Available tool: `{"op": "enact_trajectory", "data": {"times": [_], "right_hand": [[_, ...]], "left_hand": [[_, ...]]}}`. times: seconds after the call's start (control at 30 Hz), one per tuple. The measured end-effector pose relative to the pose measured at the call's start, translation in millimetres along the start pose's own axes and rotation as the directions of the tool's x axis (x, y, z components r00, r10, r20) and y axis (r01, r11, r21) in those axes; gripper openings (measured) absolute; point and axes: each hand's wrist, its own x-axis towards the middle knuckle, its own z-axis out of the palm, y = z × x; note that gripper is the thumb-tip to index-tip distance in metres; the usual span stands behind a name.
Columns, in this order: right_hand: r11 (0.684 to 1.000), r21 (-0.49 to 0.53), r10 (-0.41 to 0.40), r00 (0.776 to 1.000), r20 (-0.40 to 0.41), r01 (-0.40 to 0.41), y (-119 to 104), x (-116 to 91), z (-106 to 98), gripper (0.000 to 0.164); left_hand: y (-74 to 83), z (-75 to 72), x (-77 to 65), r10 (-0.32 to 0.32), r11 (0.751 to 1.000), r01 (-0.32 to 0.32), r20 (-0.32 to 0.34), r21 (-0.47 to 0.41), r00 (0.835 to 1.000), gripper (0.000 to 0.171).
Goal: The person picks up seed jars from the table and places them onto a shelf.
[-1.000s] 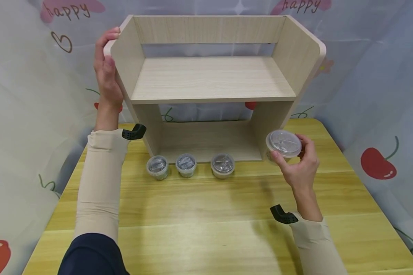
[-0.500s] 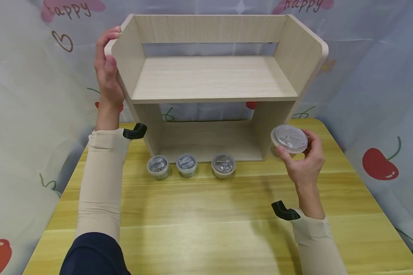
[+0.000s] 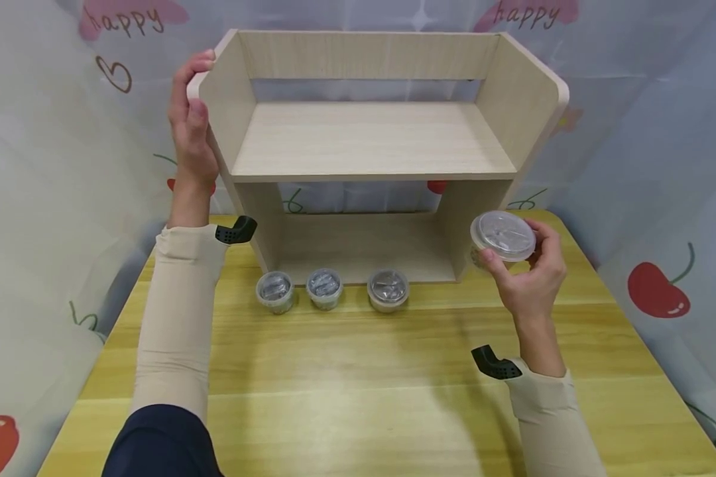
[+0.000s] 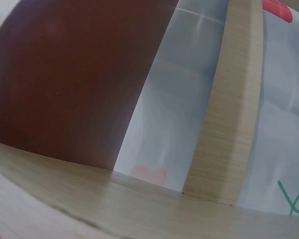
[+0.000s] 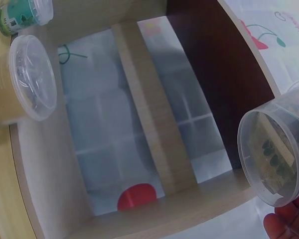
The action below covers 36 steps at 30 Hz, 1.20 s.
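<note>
A pale wooden two-tier shelf (image 3: 372,139) stands at the back of the table. My left hand (image 3: 192,132) grips the front edge of its left side panel near the top. By the shelf's lower right corner, my right hand (image 3: 532,275) holds a round clear plastic tub (image 3: 504,235) with a lid, raised above the table. The right wrist view shows this tub (image 5: 271,157) from below, with fingertips (image 5: 284,224) against it. Smaller lidded tubs line the front of the shelf: a left one (image 3: 276,291), a middle one (image 3: 325,289) and a right one (image 3: 388,290).
The yellow wooden table (image 3: 334,384) reaches toward me from the shelf. A printed cloth backdrop (image 3: 650,165) with cherries hangs behind and on both sides. From the left wrist, the shelf's dark brown underside (image 4: 79,84) and a back slat (image 4: 224,109) show.
My right hand has moved a little right and away from me, carrying the tub with it. The left hand keeps its grip on the shelf, and the three smaller tubs stay put.
</note>
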Motion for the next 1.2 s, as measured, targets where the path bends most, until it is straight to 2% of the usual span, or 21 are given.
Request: {"op": "enact_trajectory", "data": {"times": [0.67,0.73,0.93,1.2], "right_hand": [[1.000,0.017,-0.006,1.000,-0.006,0.006,-4.7,4.8,1.0,0.075],[1.000,0.017,-0.007,1.000,-0.004,0.007,0.6,5.9,1.8,0.075],[1.000,-0.003,-0.006,1.000,-0.008,0.006,34.7,6.8,3.5,0.079],[1.000,-0.009,-0.006,1.000,-0.018,0.006,39.3,5.8,3.0,0.076]], "left_hand": [[-2.7,-2.4,-1.1,0.022,1.000,-0.022,0.017,0.021,1.000,0.054],[-2.3,-3.1,-0.7,0.020,1.000,-0.020,0.012,0.014,1.000,0.052],[-0.9,-4.0,-0.9,0.013,1.000,-0.013,0.006,0.003,1.000,0.048],[-2.4,-3.0,-1.3,0.011,1.000,-0.011,0.012,-0.012,1.000,0.049]]}}
